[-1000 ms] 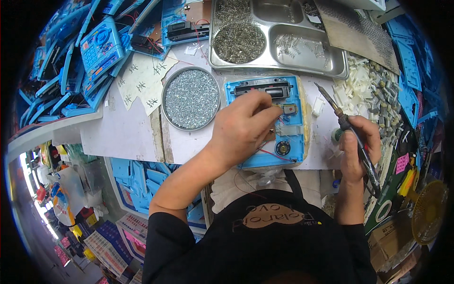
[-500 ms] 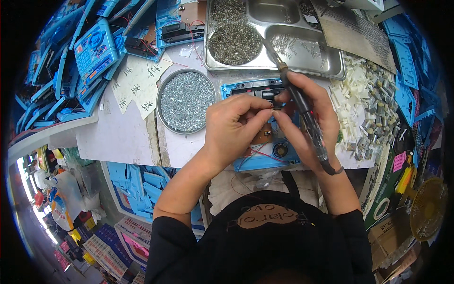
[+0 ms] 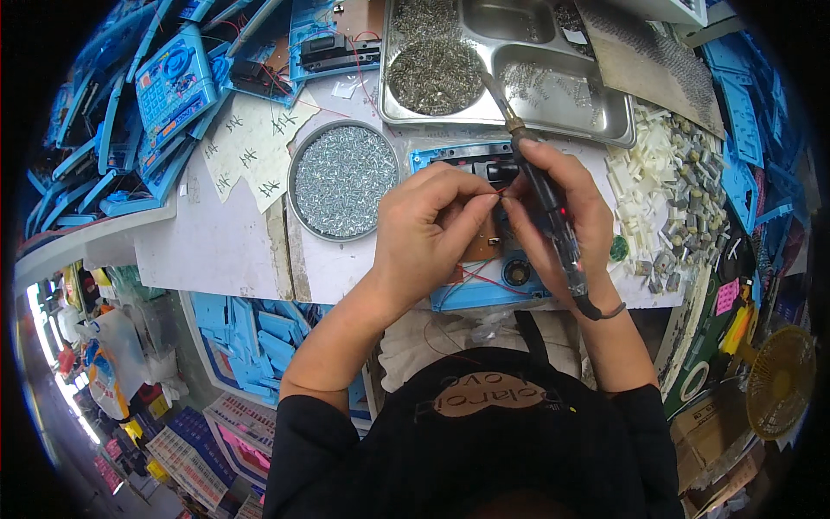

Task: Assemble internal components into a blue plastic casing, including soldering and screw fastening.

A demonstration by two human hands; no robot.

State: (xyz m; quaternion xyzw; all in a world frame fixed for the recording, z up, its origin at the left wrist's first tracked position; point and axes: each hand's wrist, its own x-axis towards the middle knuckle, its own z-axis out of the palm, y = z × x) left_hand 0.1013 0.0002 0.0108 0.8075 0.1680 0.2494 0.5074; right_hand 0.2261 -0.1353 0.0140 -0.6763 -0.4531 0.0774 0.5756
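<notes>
My right hand (image 3: 575, 203) holds a black soldering iron (image 3: 546, 195), its metal tip pointing up and away over the steel tray. The right thumb and a finger also meet the fingertips of my left hand (image 3: 428, 216). My left hand is closed in a pinch there; what it grips is too small and covered to make out. Beneath both hands lies an open blue plastic housing (image 3: 462, 300). It carries a brown circuit board (image 3: 484, 249), a round black speaker (image 3: 517, 272) and thin red wires. Its middle is partly hidden by my hands.
Left of my hands stands a round tin of small screws (image 3: 341, 182). Beyond it is a steel compartment tray (image 3: 484, 118) with springs and metal parts. White plastic pieces and small motors (image 3: 683, 216) lie at right; blue housings (image 3: 177, 86) pile up at left.
The view has shifted slightly. Both hands stay together over the housing, with the soldering iron still in the right hand and slightly more upright.
</notes>
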